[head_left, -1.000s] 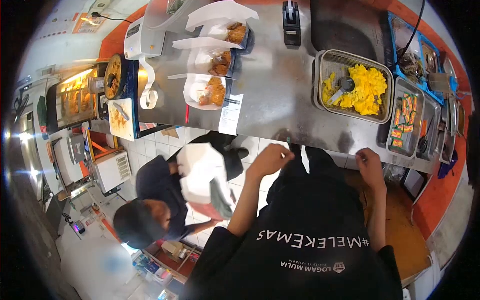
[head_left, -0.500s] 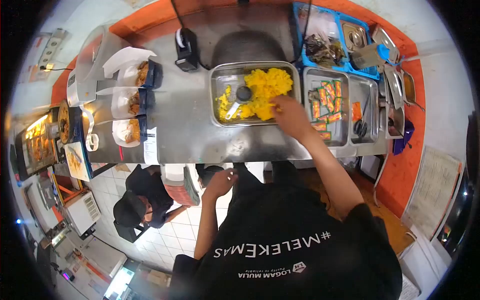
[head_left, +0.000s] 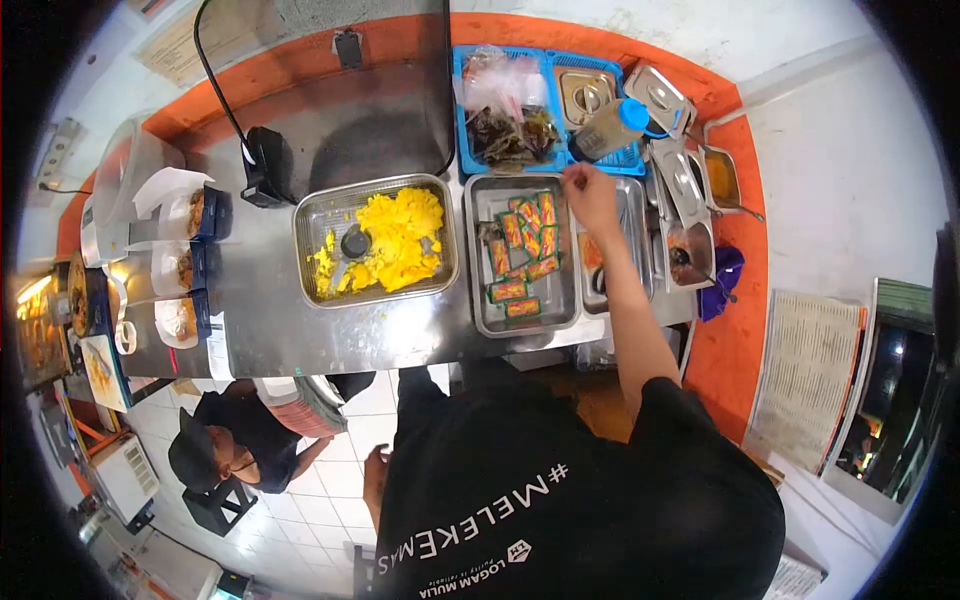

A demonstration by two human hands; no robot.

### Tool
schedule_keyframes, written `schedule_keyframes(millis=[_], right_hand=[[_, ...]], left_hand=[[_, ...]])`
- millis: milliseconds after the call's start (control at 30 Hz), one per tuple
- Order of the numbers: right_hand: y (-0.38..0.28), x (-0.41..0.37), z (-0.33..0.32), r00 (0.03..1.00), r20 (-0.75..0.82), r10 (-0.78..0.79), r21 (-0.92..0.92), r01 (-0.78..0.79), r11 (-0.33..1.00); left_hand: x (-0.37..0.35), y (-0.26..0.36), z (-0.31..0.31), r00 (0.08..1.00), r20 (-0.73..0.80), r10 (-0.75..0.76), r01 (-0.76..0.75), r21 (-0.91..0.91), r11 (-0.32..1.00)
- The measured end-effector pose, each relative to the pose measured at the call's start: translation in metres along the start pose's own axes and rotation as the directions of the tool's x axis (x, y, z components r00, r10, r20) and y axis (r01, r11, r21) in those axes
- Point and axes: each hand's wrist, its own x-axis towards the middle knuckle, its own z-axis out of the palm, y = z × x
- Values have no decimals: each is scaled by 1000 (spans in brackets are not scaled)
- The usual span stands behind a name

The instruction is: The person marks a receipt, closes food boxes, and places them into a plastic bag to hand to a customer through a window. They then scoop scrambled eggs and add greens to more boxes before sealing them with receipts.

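My right hand reaches over the far edge of the right-hand steel trays, its fingers drawn together; whether anything is between them is hidden. Below it lies a narrow steel tray, with dark-handled scissors partly behind my forearm. To its left is a wider steel tray with several orange-and-green sachets. Further left, a steel pan holds scrambled egg and a scoop with a round black part. My left hand hangs beside my body, mostly hidden by my black shirt.
Blue baskets at the back hold bagged dark leaves, a lidded steel container and a blue-capped bottle. Food boxes stand on the left counter. A person in a black cap is low at the left, below the counter.
My right hand has left the egg pan and moved right, to the far edge of the trays. The view has turned right. My left hand has dropped lower beside my body.
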Motion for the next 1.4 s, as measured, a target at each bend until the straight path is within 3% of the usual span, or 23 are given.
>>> schedule_keyframes(millis=[33, 67, 100, 200, 233, 333, 433, 567, 667, 767, 867, 967, 1033, 1067, 1100, 1167, 1300, 1400], right_hand=[[2, 13, 0, 1000, 7, 2, -2, -2, 1000], [3, 28, 1, 1000, 12, 0, -3, 0, 1000], [2, 39, 2, 1000, 16, -2, -2, 2, 1000], [-14, 50, 22, 963, 152, -224, 139, 204, 969], [-30, 45, 20, 917, 297, -267, 112, 244, 963], [-50, 2, 42, 757, 634, -156, 37, 172, 984], [-35, -45, 62, 804, 552, -222, -351, 465, 812], [-22, -70, 80, 897, 423, -126, -452, 329, 829], [-15, -70, 76, 920, 388, -52, -393, 216, 894], [-26, -68, 63, 902, 399, -162, -462, 351, 814], [-69, -50, 62, 890, 434, -139, -104, 202, 974], [-148, -48, 79, 823, 544, -162, 30, 174, 984], [-177, -67, 127, 749, 440, -496, 179, 467, 866], [-201, -76, 148, 692, 524, -497, 184, 477, 859], [-205, -83, 191, 610, 512, -605, 213, 592, 777], [-221, -93, 257, 442, 691, -572, 97, 727, 679], [-247, -82, 283, 252, 855, -454, 86, 794, 602], [-225, -74, 285, 469, 757, -455, 103, 602, 792]], left_hand=[[26, -112, 52, 999, 42, 27, -6, -434, 901], [12, -103, 57, 999, 51, -12, 27, -313, 949], [7, -92, 58, 997, 65, -43, 61, -301, 952], [-11, -69, 61, 989, 89, -118, 143, -373, 917], [-13, -61, 62, 987, 95, -131, 159, -396, 905], [-17, -39, 59, 983, 101, -154, 183, -457, 870], [-18, -23, 58, 982, 92, -168, 191, -494, 848], [-22, -11, 64, 979, 84, -186, 202, -542, 816], [-24, -7, 68, 977, 86, -193, 207, -564, 799], [-27, -6, 72, 975, 93, -203, 218, -581, 784], [-33, -6, 73, 973, 90, -213, 224, -598, 770], [-41, -8, 73, 972, 83, -220, 223, -620, 752], [-45, -7, 72, 973, 76, -217, 215, -638, 739], [-46, -5, 71, 975, 72, -211, 207, -646, 735], [-46, -3, 69, 976, 66, -208, 200, -655, 729], [-44, 2, 63, 979, 36, -200, 174, -659, 732], [-29, -3, 38, 980, -97, -173, 77, -618, 782], [-17, 17, 10, 972, -227, -66, -70, -542, 838]])
